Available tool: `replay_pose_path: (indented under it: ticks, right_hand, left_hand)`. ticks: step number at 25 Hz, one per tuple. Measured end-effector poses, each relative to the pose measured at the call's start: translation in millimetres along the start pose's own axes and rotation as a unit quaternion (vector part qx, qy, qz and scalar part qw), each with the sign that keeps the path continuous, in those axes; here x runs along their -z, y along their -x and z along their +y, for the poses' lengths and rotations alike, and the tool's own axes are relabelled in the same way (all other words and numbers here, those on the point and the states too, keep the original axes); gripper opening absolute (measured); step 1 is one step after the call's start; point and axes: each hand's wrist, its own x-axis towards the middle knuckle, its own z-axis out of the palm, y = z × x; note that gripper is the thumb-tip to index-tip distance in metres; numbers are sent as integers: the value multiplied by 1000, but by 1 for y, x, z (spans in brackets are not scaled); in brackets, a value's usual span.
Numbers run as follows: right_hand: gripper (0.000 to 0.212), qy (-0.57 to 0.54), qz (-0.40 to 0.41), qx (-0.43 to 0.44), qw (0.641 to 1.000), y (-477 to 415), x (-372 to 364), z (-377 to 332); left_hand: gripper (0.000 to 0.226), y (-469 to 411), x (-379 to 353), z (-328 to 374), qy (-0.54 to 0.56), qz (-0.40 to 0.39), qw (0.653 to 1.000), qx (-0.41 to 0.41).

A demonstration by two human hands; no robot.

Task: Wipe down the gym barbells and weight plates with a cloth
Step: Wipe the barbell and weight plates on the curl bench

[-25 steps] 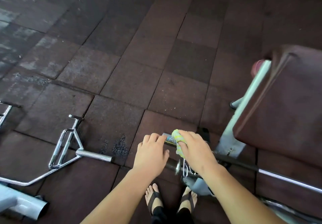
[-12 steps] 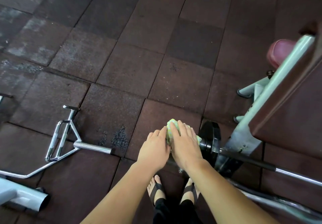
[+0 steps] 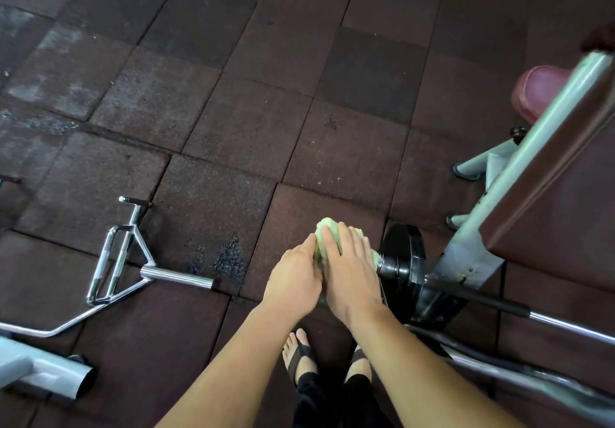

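Note:
A yellow-green cloth [image 3: 327,232] is wrapped over the end sleeve of a barbell, and my right hand [image 3: 349,273] presses it down with fingers curled over it. My left hand [image 3: 294,281] sits right beside it on the left, closed over the sleeve's tip, which is hidden beneath both hands. Just right of the cloth a black weight plate [image 3: 404,261] sits on the bar. The barbell's shaft [image 3: 565,324] runs away to the lower right, dark near the plate and chrome further out.
A chrome triceps bar [image 3: 116,261] lies on the rubber floor tiles at left, with a grey steel tube [image 3: 50,374] below it. A maroon padded bench on a grey frame [image 3: 519,194] rises at right. My sandalled feet [image 3: 301,357] stand under my arms.
The cloth and my right hand slid outward along the sleeve toward its tip, meeting my left hand. The spring collar seen a second ago is out of sight, and the view tilted down, revealing the black plate.

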Motion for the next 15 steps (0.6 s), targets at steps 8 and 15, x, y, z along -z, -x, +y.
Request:
replay_pose_path:
  ticks: [8, 15]
  right_hand:
    - [57, -25, 22, -32, 999, -23, -9, -4]
    - [60, 17, 16, -111, 994, 7, -3, 22]
  left_hand:
    - [45, -3, 4, -3, -10, -1, 1000, -6]
    - [60, -4, 7, -3, -43, -35, 998, 12]
